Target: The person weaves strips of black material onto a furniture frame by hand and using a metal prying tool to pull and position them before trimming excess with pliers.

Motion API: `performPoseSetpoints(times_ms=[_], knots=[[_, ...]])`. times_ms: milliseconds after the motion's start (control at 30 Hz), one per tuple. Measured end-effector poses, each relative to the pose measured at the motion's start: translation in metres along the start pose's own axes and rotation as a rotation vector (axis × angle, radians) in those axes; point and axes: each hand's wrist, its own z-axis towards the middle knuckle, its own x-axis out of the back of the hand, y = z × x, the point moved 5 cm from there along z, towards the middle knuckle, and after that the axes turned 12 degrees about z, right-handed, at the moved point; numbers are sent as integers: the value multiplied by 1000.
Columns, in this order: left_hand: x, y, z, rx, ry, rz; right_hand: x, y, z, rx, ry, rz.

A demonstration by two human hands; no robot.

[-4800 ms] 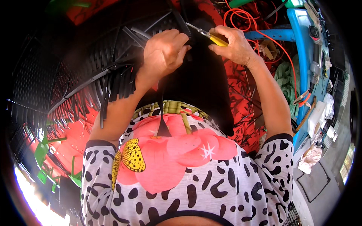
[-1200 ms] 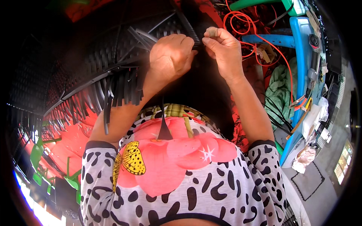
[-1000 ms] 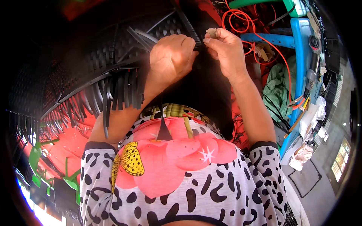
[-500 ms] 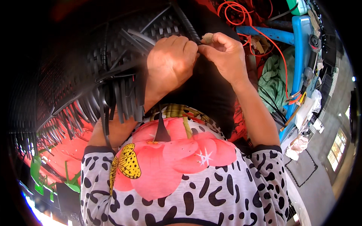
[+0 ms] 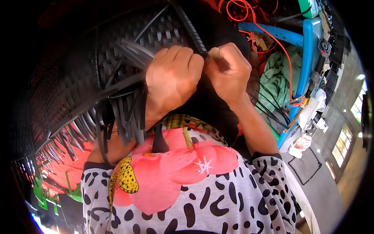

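A black woven panel (image 5: pixel 165 37) of flat plastic strips spreads across the upper left, with a wrapped bar (image 5: pixel 188 27) along its right edge. My left hand (image 5: pixel 174 74) is closed over the near end of this bar, knuckles up, its fingertips hidden. Right beside it, my right hand (image 5: pixel 230 70) is closed with thumb and forefinger pressed together at the bar's end. Whatever lies in that pinch is dark and hidden. Several loose strip ends (image 5: pixel 134 54) stick out next to my left hand, and more strips (image 5: pixel 124 113) hang over my left forearm.
At the right are a blue frame (image 5: pixel 307 58), an orange hose (image 5: pixel 278 37) in loops and a green cloth sack (image 5: pixel 276 74). Tools and white scraps (image 5: pixel 311 117) lie along the blue frame. Green plastic pieces (image 5: pixel 41 193) show at the lower left over red material.
My right hand has turned inward and curled its fingers more tightly, staying close to the bar's end. My left hand keeps its hold. The whole view has shifted slightly.
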Motion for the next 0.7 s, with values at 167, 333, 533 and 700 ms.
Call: performPoseSetpoints(times_ms=[167,333,533,700], knots=[[-1,2,0,-1,-17,1,1,-8,3,57,-17,-60],[1,4,-1,-12,-30,3,-1,-14,9,33,-152,-220],[-1,4,-1,-21,-28,-4,4,10,7,-226,-157,44],[3,-2,1,-10,-37,-15,0,18,4,-519,-98,240]])
